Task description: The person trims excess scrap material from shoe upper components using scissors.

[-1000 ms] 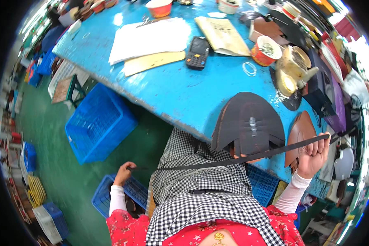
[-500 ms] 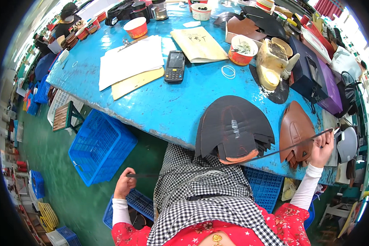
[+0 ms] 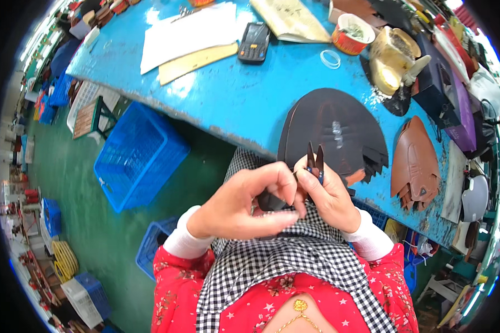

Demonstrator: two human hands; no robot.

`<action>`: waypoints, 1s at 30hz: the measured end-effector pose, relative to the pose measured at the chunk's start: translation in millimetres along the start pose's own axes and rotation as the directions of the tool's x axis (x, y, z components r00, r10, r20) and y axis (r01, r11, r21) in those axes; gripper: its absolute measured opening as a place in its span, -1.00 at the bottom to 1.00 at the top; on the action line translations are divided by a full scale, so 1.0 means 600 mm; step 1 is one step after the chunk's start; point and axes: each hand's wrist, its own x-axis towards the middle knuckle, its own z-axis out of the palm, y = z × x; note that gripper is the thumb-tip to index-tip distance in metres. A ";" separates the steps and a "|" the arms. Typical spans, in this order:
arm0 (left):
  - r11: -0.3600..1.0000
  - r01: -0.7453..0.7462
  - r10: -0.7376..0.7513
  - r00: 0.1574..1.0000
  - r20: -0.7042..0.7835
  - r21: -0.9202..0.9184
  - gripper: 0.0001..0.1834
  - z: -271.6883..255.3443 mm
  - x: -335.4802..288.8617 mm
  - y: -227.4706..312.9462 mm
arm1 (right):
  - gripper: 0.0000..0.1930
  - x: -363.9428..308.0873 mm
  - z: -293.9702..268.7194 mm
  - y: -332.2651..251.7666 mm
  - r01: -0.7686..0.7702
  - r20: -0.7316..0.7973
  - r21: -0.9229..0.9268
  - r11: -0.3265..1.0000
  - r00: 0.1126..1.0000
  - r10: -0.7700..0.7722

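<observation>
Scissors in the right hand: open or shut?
Open: the scissors in the right hand show two blades apart, a gap between their tips.

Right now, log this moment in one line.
left hand: curled, grip unclear | right hand: holds scissors, blades apart | blue table: dark stacked pieces, brown pieces rightward

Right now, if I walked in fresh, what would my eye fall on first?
Probably the bright blue table, filling the upper middle of the view. On its near edge sits a stack of dark, rounded sheet pieces, with brown pieces to its right. In front, the small dark-bladed scissors point away from the person's right hand, with the left hand close beside.
</observation>
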 end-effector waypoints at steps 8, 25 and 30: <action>0.989 -0.088 0.104 0.985 -0.136 0.119 -0.88 0.001 -0.012 -0.043 | -0.83 0.001 0.010 0.023 0.060 -0.174 0.155 0.986 0.984 -0.032; 0.989 0.014 -0.092 0.844 -0.528 -0.150 -0.61 -0.033 -0.033 -0.064 | -0.87 -0.018 0.009 0.037 0.070 -0.079 0.546 0.835 0.996 -0.032; 0.976 -0.004 -0.114 0.844 -0.524 -0.219 -0.62 -0.051 -0.057 -0.089 | -0.88 -0.018 0.011 0.042 0.114 -0.092 0.460 0.881 0.992 -0.080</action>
